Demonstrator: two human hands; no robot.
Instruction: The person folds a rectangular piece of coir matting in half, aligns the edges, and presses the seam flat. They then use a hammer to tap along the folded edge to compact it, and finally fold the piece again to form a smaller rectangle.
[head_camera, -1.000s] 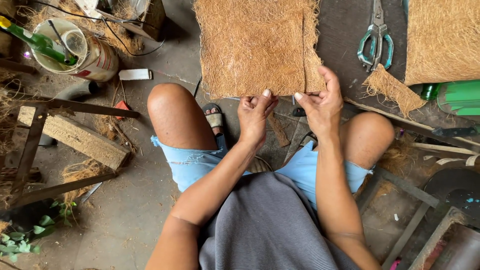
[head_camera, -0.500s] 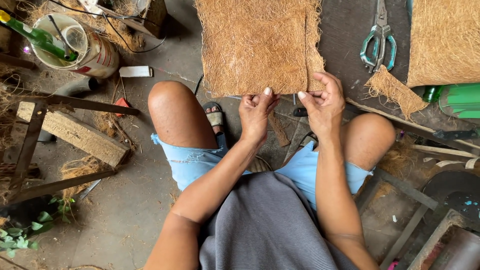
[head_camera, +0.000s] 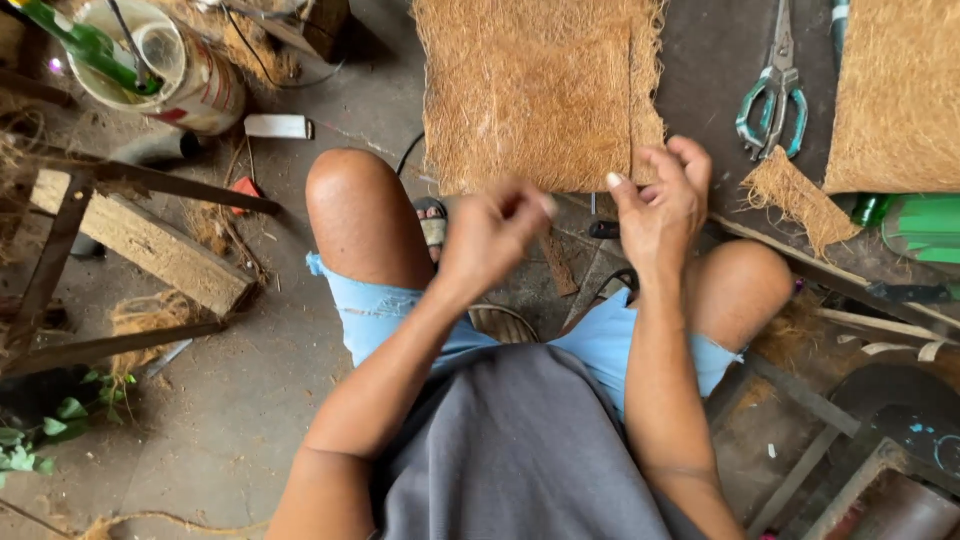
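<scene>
Fibre mat (head_camera: 545, 90) fills the top centre of the head view, a brown coir sheet lying flat on the dark work surface (head_camera: 715, 60), with a narrower strip along its right side that looks folded or laid over the main piece. We see the right hand (head_camera: 662, 205) at the mat's lower right corner, its fingers (head_camera: 690, 160) curled and apparently pinching the edge there, though the exact grip is hard to read. The left hand (head_camera: 490, 240) is lifted just off the mat's lower edge and blurred; its fingers seem drawn together, and we cannot tell whether they hold anything, perhaps a thin strand.

Around it we find scissors (head_camera: 772, 95) with teal handles lying unused to the right of the mat, a second mat (head_camera: 895, 90) at the far right, and a small offcut (head_camera: 795, 195) below the scissors. A green bottle (head_camera: 915, 225) lies at the right edge. On the floor to the left stand a bucket (head_camera: 190, 80) and a wooden plank (head_camera: 140, 240).

We judge the work to be partway along: the mat is already cut to a rough rectangle and the side strip is in place, while the lower edge is ragged and the corner is being handled, so finishing that edge appears to remain.
</scene>
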